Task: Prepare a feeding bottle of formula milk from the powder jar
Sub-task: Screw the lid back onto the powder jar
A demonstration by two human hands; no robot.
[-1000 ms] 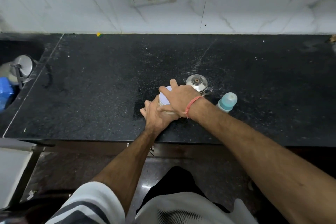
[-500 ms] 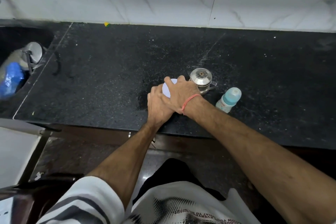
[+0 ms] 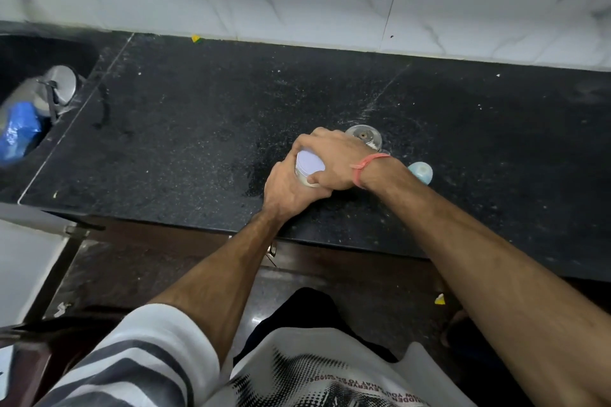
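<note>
Black speckled stone makes up the surface (image 3: 198, 142), and the powder jar (image 3: 305, 172) stands on it just right of the frame's centre. Its pale lilac lid (image 3: 309, 162) faces up. From below, the left hand (image 3: 291, 192) has its grip wrapped around the jar's body; the right hand (image 3: 334, 158) has its grip clamped over the lid's rim. Right of the wrist shows the feeding bottle (image 3: 420, 172) with its teal cap. A steel lidded pot (image 3: 365, 135) peeks out just above the knuckles.

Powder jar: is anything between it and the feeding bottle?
Partly. The right hand and wrist cross the gap from jar to bottle; a steel pot stands just behind that line.
</note>
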